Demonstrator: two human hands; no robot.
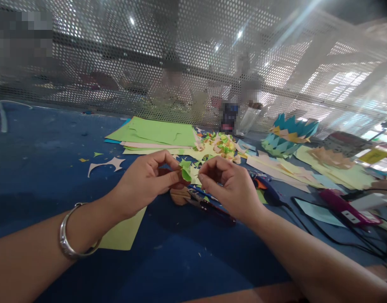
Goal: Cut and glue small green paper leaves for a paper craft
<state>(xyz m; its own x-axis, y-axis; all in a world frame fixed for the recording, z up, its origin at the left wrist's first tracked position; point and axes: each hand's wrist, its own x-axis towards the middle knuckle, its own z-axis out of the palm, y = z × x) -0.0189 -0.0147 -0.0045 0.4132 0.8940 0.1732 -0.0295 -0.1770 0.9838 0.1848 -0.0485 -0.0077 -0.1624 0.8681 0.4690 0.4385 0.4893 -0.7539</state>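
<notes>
Between the thumb and fingers of my left hand [160,174] is a small curled green paper piece [186,170], its petal-like edges bent. My right hand [228,181] is pinched just to the right of it; whatever its fingertips hold, if anything, is too small to make out. Below the hands lie a pair of scissors [207,205] and a round wooden piece [180,196], both partly covered. Right of my right hand rests a dark blue and orange glue gun [269,190]. Behind the hands is a heap of curled paper flowers [223,143] in green, yellow and peach.
A stack of coloured paper [158,131] lies at the back, with a white cut scrap [108,165] nearby. Zigzag paper crowns [289,134] stand at the back right. A purple power strip [346,206] and cables lie right. Perforated metal [133,63] borders the blue table [180,261].
</notes>
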